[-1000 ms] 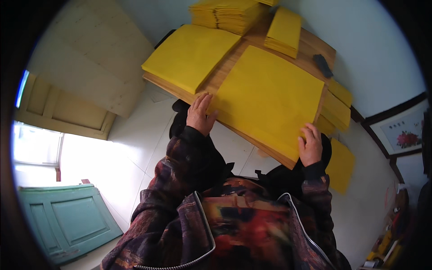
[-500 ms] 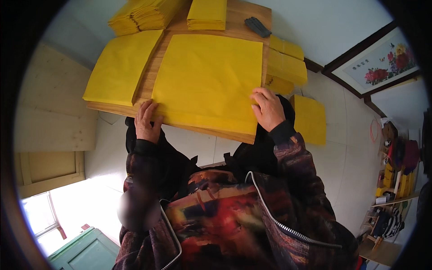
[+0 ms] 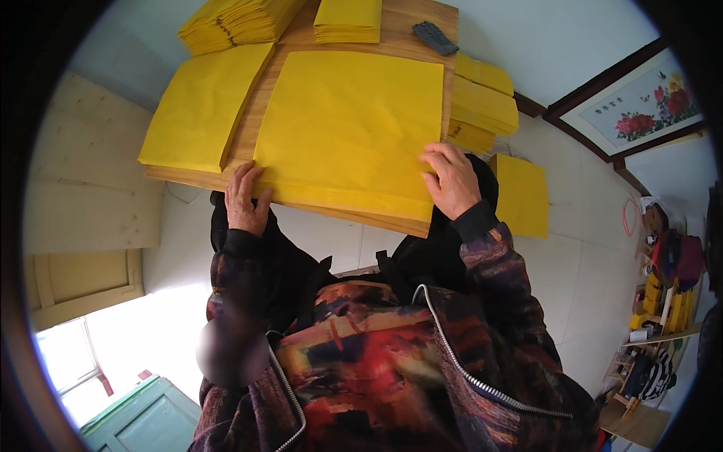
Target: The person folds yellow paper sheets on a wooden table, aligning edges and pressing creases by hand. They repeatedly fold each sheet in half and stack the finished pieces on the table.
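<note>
Because the large yellow sheet lies flat on the wooden surface with its near edge toward the person, good control here should come from light, even contact at both sides. The left hand is at the near left corner, its grip loosely curved with the thumb apart from the fingers; the right hand bends its fingers at the right edge, thumb lower and also apart. Whether either grip truly pinches the material cannot be told. Along the near edge runs a narrow strip, perhaps a fold, perhaps the side of a stack; it is best kept straight between the hands, with matching pressure, so that neither corner skews or wrinkles. The sheet seems thin enough to crease, so flat fingertips would serve better than a hard squeeze. The left side calls for some care, since a yellow stack lies near there, parted from the sheet by a band of bare wood.
</note>
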`<state>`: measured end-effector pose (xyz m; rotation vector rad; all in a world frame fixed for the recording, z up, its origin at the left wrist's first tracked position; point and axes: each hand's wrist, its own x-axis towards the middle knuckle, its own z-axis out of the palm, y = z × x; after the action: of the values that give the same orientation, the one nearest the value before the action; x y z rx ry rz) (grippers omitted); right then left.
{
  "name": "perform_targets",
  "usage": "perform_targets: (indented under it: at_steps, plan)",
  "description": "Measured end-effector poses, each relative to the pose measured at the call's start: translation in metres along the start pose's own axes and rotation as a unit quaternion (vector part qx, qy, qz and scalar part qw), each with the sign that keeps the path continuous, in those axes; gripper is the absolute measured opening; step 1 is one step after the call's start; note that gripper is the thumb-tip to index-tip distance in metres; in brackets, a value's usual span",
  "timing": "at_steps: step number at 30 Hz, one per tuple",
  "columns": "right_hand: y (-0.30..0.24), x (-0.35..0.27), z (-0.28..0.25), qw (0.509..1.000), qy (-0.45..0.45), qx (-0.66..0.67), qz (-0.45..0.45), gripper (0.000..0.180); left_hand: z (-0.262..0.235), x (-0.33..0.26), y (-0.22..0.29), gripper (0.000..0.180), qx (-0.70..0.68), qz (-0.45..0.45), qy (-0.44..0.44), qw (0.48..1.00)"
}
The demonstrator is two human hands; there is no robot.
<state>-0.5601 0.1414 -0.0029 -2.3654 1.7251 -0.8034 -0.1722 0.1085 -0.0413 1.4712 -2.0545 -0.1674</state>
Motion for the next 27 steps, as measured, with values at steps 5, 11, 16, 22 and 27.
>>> perform_targets:
  at_steps: [5, 11, 16, 22, 27]
  plan:
    - [-0.008, -0.003, 0.000, 1.000, 0.027, -0.009, -0.014, 0.026, 0.001, -0.001, 0.002, 0.054, -0.019, -0.015, 0.015, 1.000]
    - [-0.018, -0.001, 0.001, 1.000, -0.001, -0.011, -0.005, 0.025, 0.001, -0.003, 0.008, 0.056, -0.048, -0.046, 0.026, 0.997]
    - [-0.027, -0.005, -0.008, 1.000, 0.016, -0.008, -0.013, 0.028, -0.011, 0.002, 0.013, 0.053, 0.024, -0.002, -0.028, 0.999]
    - [-0.034, -0.011, -0.010, 1.000, 0.004, 0.016, -0.019, 0.029, -0.024, 0.002, 0.008, 0.046, -0.042, -0.012, -0.020, 0.999]
    - [-0.026, -0.007, -0.010, 1.000, -0.018, 0.023, -0.006, 0.028, -0.019, -0.009, 0.005, 0.044, -0.060, -0.058, 0.010, 0.996]
